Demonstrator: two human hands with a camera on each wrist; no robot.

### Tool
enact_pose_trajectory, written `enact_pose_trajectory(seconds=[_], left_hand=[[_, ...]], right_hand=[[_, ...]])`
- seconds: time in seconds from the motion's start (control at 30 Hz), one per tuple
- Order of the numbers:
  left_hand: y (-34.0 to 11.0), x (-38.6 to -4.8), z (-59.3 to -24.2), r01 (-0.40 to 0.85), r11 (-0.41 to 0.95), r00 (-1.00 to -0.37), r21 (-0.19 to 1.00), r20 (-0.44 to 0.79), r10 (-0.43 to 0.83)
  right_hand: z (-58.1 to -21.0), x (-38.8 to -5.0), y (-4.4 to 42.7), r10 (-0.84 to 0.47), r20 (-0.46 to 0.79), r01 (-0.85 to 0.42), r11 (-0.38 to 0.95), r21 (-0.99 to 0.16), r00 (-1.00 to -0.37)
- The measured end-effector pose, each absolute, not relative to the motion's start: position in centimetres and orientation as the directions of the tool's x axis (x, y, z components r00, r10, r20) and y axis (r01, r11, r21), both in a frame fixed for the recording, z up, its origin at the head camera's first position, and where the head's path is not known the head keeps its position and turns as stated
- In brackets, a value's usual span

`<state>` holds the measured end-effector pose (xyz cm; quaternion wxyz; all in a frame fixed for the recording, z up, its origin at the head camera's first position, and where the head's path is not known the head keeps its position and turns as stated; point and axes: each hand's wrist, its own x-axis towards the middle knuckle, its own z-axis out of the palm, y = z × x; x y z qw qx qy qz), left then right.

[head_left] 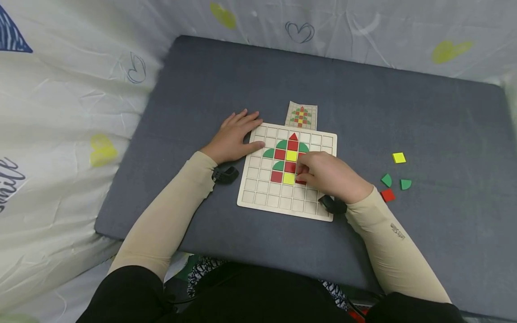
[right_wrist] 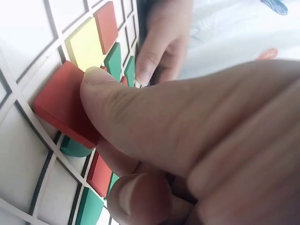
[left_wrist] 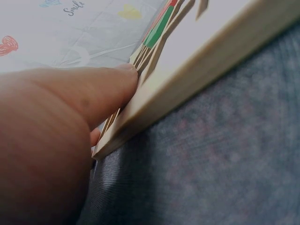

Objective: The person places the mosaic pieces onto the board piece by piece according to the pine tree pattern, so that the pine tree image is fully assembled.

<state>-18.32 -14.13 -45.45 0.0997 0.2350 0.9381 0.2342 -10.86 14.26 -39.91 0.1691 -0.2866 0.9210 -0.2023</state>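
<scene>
A wooden grid board (head_left: 266,199) lies on the table, with red and yellow squares, green quarter-circles and a red triangle (head_left: 293,137) set in its cells. My left hand (head_left: 236,137) rests at the board's upper left edge with fingers spread, its thumb (left_wrist: 110,86) on the rim. My right hand (head_left: 329,175) is over the board's right half, thumb and fingers pinching a red square tile (right_wrist: 63,101). That tile sits beside a yellow square tile (right_wrist: 86,44) in the lower row. The right hand hides some cells in the head view.
A small pattern card (head_left: 301,116) with a similar coloured design lies behind the board, touching or partly under its top edge. To the right lie a loose yellow square (head_left: 399,158), two green quarter-circles (head_left: 405,184) and a red square (head_left: 387,195) on the grey table (head_left: 444,134).
</scene>
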Motion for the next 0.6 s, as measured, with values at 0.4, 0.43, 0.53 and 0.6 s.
enact_pose_trajectory(seconds=[0.4, 0.43, 0.53, 0.6], left_hand=[[-14.09, -18.24, -45.34, 0.393, 0.78, -0.87, 0.487, -0.08, 0.487], [-14.09, -18.24, -45.33, 0.391, 0.781, -0.87, 0.487, -0.08, 0.486], [-14.11, -18.22, -45.33, 0.388, 0.781, -0.871, 0.489, -0.081, 0.484], [-14.12, -18.19, -45.32, 0.387, 0.781, -0.871, 0.491, -0.082, 0.484]], right_hand=[[-40.18, -10.66, 14.21, -0.598, -0.198, -0.458, 0.751, -0.475, -0.776], [-40.21, -10.66, 14.21, -0.599, -0.197, -0.459, 0.751, -0.475, -0.776], [-40.26, -10.67, 14.19, -0.602, -0.194, -0.465, 0.75, -0.469, -0.775], [-40.29, -10.67, 14.16, -0.603, -0.194, -0.468, 0.751, -0.466, -0.774]])
